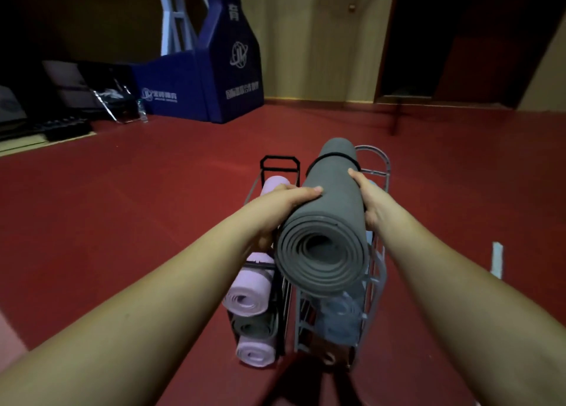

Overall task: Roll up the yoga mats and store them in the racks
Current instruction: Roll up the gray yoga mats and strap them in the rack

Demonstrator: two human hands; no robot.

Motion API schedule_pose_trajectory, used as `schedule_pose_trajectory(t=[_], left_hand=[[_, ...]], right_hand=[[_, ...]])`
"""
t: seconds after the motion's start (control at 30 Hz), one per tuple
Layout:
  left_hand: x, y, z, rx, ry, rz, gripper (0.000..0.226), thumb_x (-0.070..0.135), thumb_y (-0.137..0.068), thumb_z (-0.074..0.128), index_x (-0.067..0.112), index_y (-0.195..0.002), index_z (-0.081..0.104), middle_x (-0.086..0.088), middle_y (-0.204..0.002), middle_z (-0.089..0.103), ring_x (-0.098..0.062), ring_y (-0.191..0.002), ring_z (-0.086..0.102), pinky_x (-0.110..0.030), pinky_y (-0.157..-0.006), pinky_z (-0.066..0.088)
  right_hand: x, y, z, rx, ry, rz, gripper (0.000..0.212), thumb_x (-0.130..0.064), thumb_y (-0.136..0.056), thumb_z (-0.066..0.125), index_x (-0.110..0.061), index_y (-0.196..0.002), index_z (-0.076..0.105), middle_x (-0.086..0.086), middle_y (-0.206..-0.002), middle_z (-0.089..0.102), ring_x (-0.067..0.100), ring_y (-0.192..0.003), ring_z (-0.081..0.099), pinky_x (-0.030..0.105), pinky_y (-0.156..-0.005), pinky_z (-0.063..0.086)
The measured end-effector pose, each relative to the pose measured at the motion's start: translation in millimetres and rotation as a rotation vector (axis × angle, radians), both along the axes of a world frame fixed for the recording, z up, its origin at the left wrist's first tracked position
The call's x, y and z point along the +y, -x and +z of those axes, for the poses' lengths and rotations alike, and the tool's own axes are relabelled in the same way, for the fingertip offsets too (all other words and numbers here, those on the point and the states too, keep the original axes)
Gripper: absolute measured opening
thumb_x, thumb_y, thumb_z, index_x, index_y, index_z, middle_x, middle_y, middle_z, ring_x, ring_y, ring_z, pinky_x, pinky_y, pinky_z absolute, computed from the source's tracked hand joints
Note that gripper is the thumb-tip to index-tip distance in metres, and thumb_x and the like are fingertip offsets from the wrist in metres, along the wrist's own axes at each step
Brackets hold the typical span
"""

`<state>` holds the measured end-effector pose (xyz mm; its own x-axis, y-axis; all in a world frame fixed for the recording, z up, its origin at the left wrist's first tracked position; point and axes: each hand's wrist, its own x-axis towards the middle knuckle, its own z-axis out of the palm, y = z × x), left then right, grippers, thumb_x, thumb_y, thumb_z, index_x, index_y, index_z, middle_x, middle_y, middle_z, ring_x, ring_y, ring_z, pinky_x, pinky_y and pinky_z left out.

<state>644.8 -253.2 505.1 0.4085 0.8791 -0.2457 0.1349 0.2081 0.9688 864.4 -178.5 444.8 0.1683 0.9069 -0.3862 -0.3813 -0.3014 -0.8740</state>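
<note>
Head view. A rolled grey yoga mat [329,218] is held lengthwise between both hands, its spiral end face turned toward the camera and its far end pointing to 12 o'clock. A black band circles the roll near the far end. The left hand [283,205] grips the roll from the 9 o'clock side, thumb laid across the upper surface and the remaining fingers curled beneath, out of sight. The right hand [372,202] grips it from the 3 o'clock side, thumb on top, fingers wrapped under. Both forearms extend in from the lower corners of the frame.

The mat sits above the grey wire rack [375,271], which stands on the red floor [153,206] directly below the hands. Whether the mat touches the rack cannot be determined. Pale blue rolled mats [340,320] lie in the lower tiers of this rack.

At 9 o'clock of the grey rack, just beside it, stands a black wire rack [279,163]. It holds stacked rolls: a pink mat [249,292] on top, a grey-green mat [254,327] beneath, and another pink mat at the bottom.

At 11 o'clock, well apart, stands a blue padded basketball stand base [214,77].
</note>
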Motion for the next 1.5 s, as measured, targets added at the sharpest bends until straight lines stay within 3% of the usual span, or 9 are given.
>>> schedule_pose_trajectory(t=[0.07, 0.17, 0.6, 0.77, 0.97, 1.07, 1.23, 1.4, 1.5], left_hand=[[19.4, -14.5, -9.2, 0.000, -0.040, -0.021, 0.042, 0.043, -0.084, 0.072, 0.018, -0.114, 0.058, -0.012, -0.106, 0.072, -0.028, -0.099, 0.071, -0.045, -0.094, 0.055], [47.8, -37.1, -23.7, 0.022, -0.109, -0.017, 0.035, 0.052, -0.082, 0.070, 0.023, -0.100, 0.061, -0.004, -0.102, 0.072, -0.019, -0.094, 0.069, -0.036, -0.089, 0.054], [106.5, -95.6, -65.6, 0.205, -0.329, -0.003, 0.078, 0.089, -0.069, 0.048, 0.036, -0.124, 0.061, 0.014, -0.120, 0.068, -0.011, -0.113, 0.062, -0.041, -0.105, 0.046], [109.0, -96.4, -63.3, 0.272, -0.397, -0.018, 0.072, 0.082, -0.080, 0.043, 0.033, -0.129, 0.058, 0.011, -0.123, 0.065, -0.012, -0.114, 0.060, -0.040, -0.107, 0.043], [96.3, -86.2, -60.1, 0.254, -0.346, 0.029, 0.088, 0.088, -0.068, 0.037, 0.029, -0.130, 0.057, 0.004, -0.124, 0.065, -0.018, -0.115, 0.060, -0.042, -0.106, 0.044], [94.0, -79.1, -60.7, 0.250, -0.267, 0.056, 0.100, 0.093, -0.060, 0.034, 0.028, -0.132, 0.055, 0.001, -0.129, 0.063, -0.021, -0.118, 0.059, -0.044, -0.107, 0.044], [85.7, -70.4, -62.3, 0.288, -0.213, 0.044, 0.114, 0.096, -0.056, 0.031, 0.025, -0.143, 0.045, -0.002, -0.143, 0.054, -0.026, -0.128, 0.052, -0.047, -0.110, 0.040], [82.3, -64.7, -60.9, 0.312, -0.186, 0.035, 0.123, 0.095, -0.051, 0.031, 0.020, -0.148, 0.039, -0.008, -0.146, 0.051, -0.030, -0.131, 0.049, -0.049, -0.111, 0.039], [71.7, -53.0, -50.5, 0.311, -0.171, 0.083, 0.114, 0.088, -0.064, 0.032, 0.011, -0.147, 0.039, -0.016, -0.150, 0.045, -0.038, -0.134, 0.046, -0.053, -0.112, 0.037]], right_hand=[[19.5, -22.4, -11.5, -0.025, 0.032, -0.056, 0.063, -0.061, -0.084, 0.064, -0.010, -0.121, 0.065, 0.015, -0.105, 0.074, 0.032, -0.102, 0.069, 0.048, -0.100, 0.050], [46.4, -49.5, -26.7, -0.028, 0.083, -0.110, 0.064, -0.063, -0.083, 0.063, -0.010, -0.120, 0.066, 0.014, -0.104, 0.074, 0.032, -0.100, 0.070, 0.047, -0.097, 0.052], [123.4, -125.4, -77.1, -0.122, 0.078, -0.169, 0.070, -0.062, -0.076, 0.066, -0.015, -0.126, 0.063, 0.014, -0.113, 0.072, 0.036, -0.101, 0.070, 0.056, -0.094, 0.051], [106.3, -116.4, -77.2, -0.161, 0.069, -0.220, 0.058, -0.054, -0.080, 0.064, -0.014, -0.122, 0.065, 0.011, -0.109, 0.071, 0.032, -0.094, 0.070, 0.046, -0.073, 0.060], [66.1, -104.5, -64.4, -0.285, 0.089, -0.149, 0.073, -0.062, -0.078, 0.063, -0.024, -0.139, 0.052, -0.005, -0.086, 0.048, 0.014, -0.058, 0.045, 0.023, -0.037, 0.045], [38.3, -77.1, -37.1, -0.307, 0.075, -0.087, 0.055, -0.058, -0.088, 0.059, -0.023, -0.130, 0.054, -0.006, -0.082, 0.048, 0.010, -0.049, 0.054, 0.027, -0.044, 0.047], [-3.3, -39.4, -0.7, -0.353, 0.100, -0.047, 0.035, -0.054, -0.094, 0.055, -0.025, -0.113, 0.048, -0.006, -0.086, 0.043, 0.021, -0.085, 0.049, 0.055, -0.098, 0.046], [-24.4, -18.1, 17.1, -0.450, 0.103, -0.054, 0.041, -0.053, -0.092, 0.057, -0.020, -0.115, 0.051, -0.002, -0.086, 0.048, 0.022, -0.077, 0.051, 0.050, -0.086, 0.049], [-29.2, -8.8, 23.7, -0.589, 0.041, -0.159, 0.070, -0.057, -0.081, 0.060, -0.012, -0.134, 0.047, 0.011, -0.122, 0.058, 0.030, -0.101, 0.057, 0.042, -0.088, 0.046]])
